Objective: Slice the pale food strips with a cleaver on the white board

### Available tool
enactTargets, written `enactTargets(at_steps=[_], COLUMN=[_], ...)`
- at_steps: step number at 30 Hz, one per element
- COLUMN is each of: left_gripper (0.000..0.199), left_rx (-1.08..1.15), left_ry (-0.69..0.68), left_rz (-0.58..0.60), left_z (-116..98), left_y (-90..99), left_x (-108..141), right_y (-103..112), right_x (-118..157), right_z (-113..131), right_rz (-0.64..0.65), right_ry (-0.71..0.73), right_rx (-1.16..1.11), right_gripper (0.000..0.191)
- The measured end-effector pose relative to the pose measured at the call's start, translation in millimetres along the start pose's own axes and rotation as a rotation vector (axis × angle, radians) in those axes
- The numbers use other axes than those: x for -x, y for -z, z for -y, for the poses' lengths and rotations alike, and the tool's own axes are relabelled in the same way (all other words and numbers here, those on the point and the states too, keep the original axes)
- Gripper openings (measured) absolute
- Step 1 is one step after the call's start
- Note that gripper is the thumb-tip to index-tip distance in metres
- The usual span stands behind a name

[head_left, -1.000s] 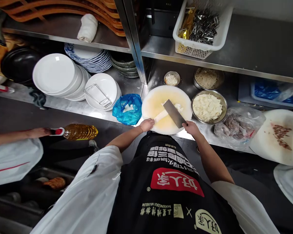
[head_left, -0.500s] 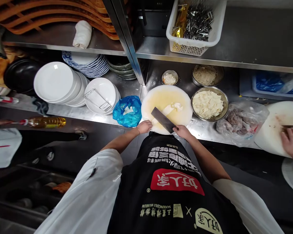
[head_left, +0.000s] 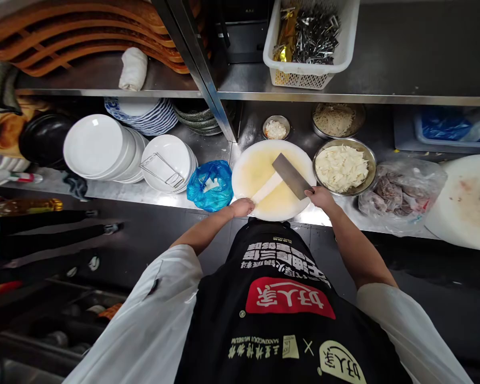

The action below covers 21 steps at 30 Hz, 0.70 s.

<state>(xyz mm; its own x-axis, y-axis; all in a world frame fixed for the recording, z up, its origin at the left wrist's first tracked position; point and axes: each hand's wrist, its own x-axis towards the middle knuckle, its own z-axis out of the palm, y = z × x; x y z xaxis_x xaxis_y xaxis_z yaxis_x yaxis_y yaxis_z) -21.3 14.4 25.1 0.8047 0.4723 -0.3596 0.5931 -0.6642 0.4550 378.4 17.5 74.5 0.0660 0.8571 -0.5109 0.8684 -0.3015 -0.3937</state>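
1. Reference for clock positions: centre of the white board (head_left: 246, 165) on the steel desk (head_left: 168, 200), 12 o'clock away from the wearer.
2. Pale strip (head_left: 267, 188): lies on the board, running from the 8 o'clock edge to about the centre. The stretch in view looks whole.
3. Left hand (head_left: 243, 207), 8 o'clock: fingers bunched on the near end of the strip; pinching or only pressing, cannot tell.
4. Right hand (head_left: 320, 197), 4 o'clock: grips the cleaver (head_left: 291, 176) by its handle. Blade slants towards 12 o'clock, covering the strip's far end; whether it is cutting there cannot be told.
5. Done, as judged: the metal bowl (head_left: 371, 160) at 3 o'clock is heaped with pale slices (head_left: 341, 168), probably the same stuff.
6. Left, as judged: the visible length of strip is unsliced. Any loose pieces behind the blade are hidden.
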Motion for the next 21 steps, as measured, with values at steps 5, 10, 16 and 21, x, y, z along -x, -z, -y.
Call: enactTargets(at_steps=[5,10,16,21], left_gripper=[0.021,0.019,0.017,0.016], left_rx=[0.040,0.043,0.009,-0.002], left_ry=[0.030,0.014,0.054,0.065], left_rz=[-0.020,0.011,0.155,0.182], left_z=[-5,-9,-7,0], left_y=[19.8,36.9,34.8,27.4], left_x=[10,8,-2,-5], right_y=[-10,-34,-39,-3], right_x=[25,48,33,7], right_z=[6,25,33,11], right_rz=[-0.047,0.096,0.173,0.107], right_ry=[0.063,0.226,0.082,-0.092], right_rx=[0.019,0.010,-0.112,-0.138], right_gripper=[0.037,0.034,0.032,0.038])
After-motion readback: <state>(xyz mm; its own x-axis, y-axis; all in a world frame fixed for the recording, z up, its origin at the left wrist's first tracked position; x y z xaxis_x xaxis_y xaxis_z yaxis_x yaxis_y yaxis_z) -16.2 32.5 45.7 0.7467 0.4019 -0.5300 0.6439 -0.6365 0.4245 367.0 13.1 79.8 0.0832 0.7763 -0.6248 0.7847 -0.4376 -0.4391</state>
